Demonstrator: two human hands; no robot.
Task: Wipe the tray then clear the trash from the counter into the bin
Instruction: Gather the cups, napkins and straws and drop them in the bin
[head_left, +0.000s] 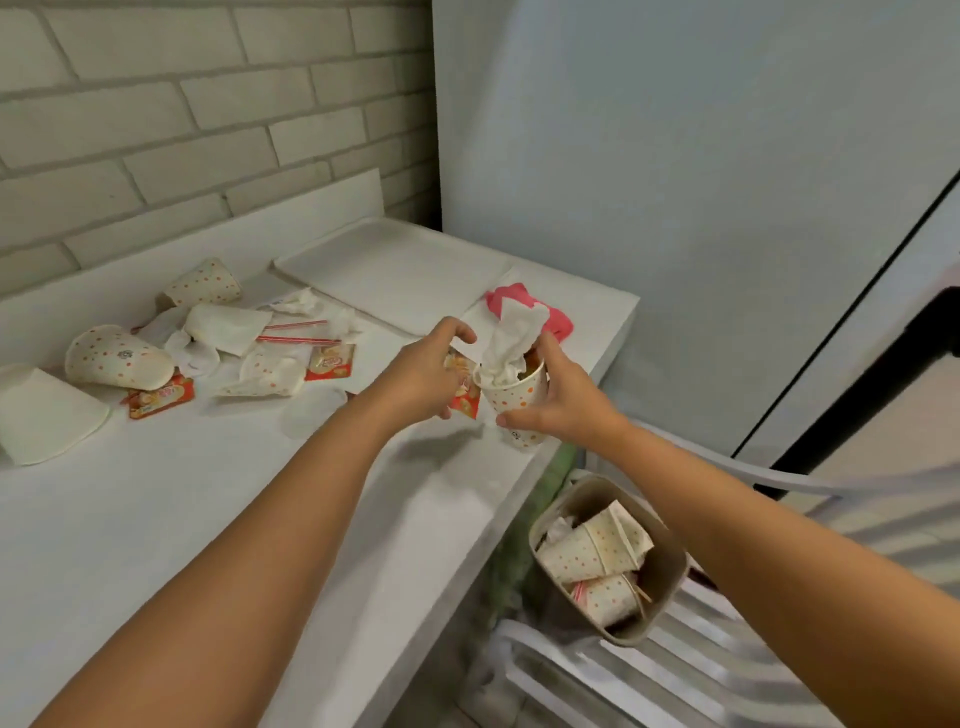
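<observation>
Right hand (558, 402): grip wrapped round a dotted paper cup (519, 395) stuffed with tissue, at the bench's right edge.
Left hand (428, 371): fingers curled on a red sachet (464, 397) — just beside the cup.
Bench (208, 519): white — tray (400, 265) at back, cups and wrappers left.
Bin (660, 582): below, on a slatted chair (727, 670).

We reach both bare arms out in front of us, and our hands come close together. Our right hand (550, 402) is wrapped around something, with the thumb pointing up on the far side and the fingers (506, 420) curled under, near us. Our left hand (426, 371) is just beside it, palm down, with the thumb and the first finger bent toward each other like a little claw.
</observation>
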